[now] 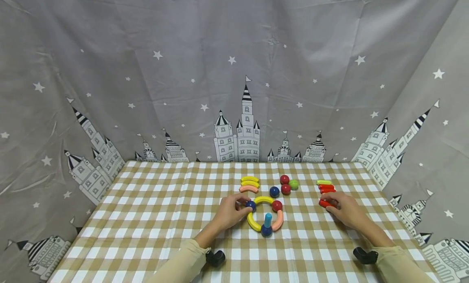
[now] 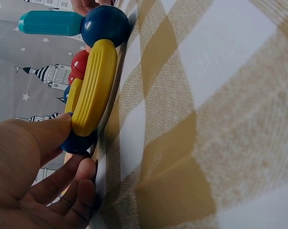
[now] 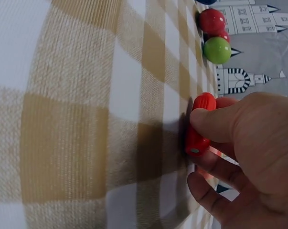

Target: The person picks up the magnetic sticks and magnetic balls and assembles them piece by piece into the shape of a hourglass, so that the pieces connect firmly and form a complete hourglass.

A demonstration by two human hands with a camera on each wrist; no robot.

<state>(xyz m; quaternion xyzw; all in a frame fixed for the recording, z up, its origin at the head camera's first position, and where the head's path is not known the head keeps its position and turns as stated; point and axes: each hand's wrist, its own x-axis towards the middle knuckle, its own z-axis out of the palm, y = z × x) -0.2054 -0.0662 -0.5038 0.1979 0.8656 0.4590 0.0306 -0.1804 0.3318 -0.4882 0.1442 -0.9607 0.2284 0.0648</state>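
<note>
Nearest, showing a navy ball (image 1: 266,231) with a turquoise rod (image 1: 268,220) standing upright on it, closing the near end of a ring (image 1: 261,200). Judging by so narrow a footing, risking a toppled rod from any jolt to the ring. Curving away from there in a lower yellow curve (image 2: 97,90) and a pink curve (image 1: 278,222). Pinching the ring's left blue ball (image 1: 251,205) between thumb and fingers with the left hand (image 1: 229,211); possibly twisting a joint loose through too hard a tug. Gripping a red rod (image 1: 324,203) in the right hand (image 1: 345,209), well apart from the left and right of the ring; not revealing clearly any contact with the checked cloth (image 1: 146,226). Perhaps risking scattered spare rods (image 1: 327,187), lying just beyond, from a careless knuckle. Farther off, grouping loose balls (image 1: 286,189), probably rolling easily at a brush. Near the back, lying stacked as spare curves (image 1: 250,183), before a castle-print curtain (image 1: 205,71).
</note>
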